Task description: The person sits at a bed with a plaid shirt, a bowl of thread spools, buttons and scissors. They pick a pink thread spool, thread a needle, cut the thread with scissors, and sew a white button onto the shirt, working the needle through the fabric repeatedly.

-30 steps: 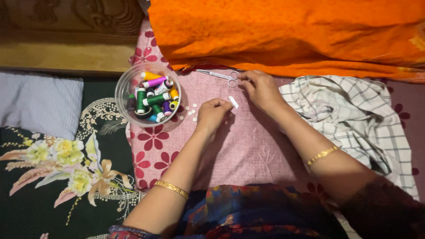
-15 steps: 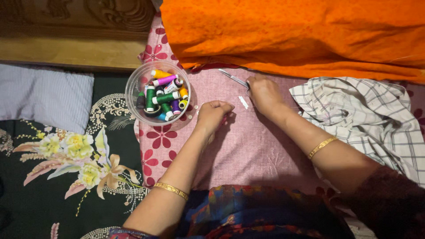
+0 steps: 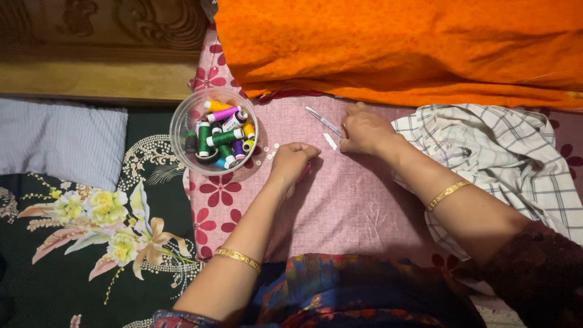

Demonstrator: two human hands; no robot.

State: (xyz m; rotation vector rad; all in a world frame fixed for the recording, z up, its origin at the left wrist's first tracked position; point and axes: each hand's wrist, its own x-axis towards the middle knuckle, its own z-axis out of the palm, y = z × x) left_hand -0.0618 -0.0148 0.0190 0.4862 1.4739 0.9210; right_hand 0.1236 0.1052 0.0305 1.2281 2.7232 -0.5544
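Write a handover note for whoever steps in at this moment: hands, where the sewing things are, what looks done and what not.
Left hand: loosely curled, knuckles down on the pink cloth, beside small white buttons; grip contents hidden.
Right hand: resting by the scissors and a small white piece; whether it grips anything is unclear.
Clear bowl of thread spools sits left of the hands; checked cloth on the right, orange fabric above.
No threaded needle or stitching visible yet.

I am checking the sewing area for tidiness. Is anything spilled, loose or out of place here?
Only a minor point: a few small white buttons lie loose on the pink cloth, just right of the clear bowl of thread spools and near the left hand. The bowl stands upright. Nothing looks damaged.
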